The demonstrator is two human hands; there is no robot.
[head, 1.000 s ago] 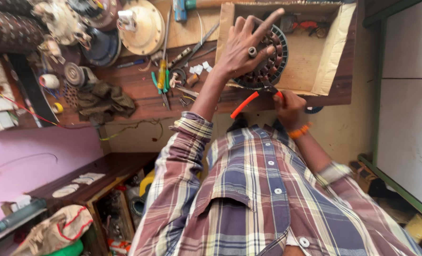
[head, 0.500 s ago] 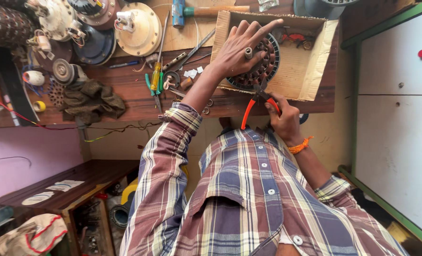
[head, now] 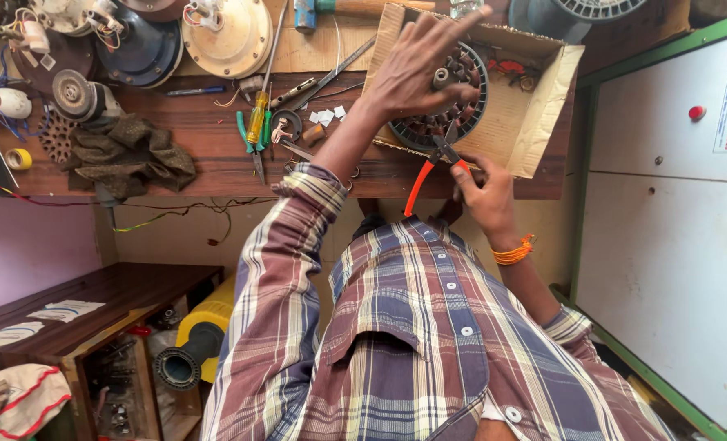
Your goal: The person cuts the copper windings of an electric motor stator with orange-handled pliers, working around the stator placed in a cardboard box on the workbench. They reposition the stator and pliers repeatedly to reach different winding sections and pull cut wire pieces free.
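Resting the left hand [head: 417, 69], fingers spread and flat, on top of the round dark wound motor stator with copper coils [head: 449, 102], pressing rather than grasping. Lying inside the shallow brown cardboard box [head: 535, 122], that stator, at the near edge of the dark wooden workbench [head: 208, 155]. Clenching the right hand [head: 482, 192] around the orange-handled cutting pliers [head: 433, 167], their dark tip touching the stator's lower rim, one orange handle sticking out down-left of the fist. Wearing an orange thread band [head: 512, 251] on the right wrist and a plaid long-sleeved shirt [head: 396, 327]. Lying well apart to the left: a yellow-handled screwdriver [head: 257, 122], green-handled pliers [head: 253, 135], a crumpled brown rag [head: 122, 155] and a cream round motor cover [head: 226, 33].
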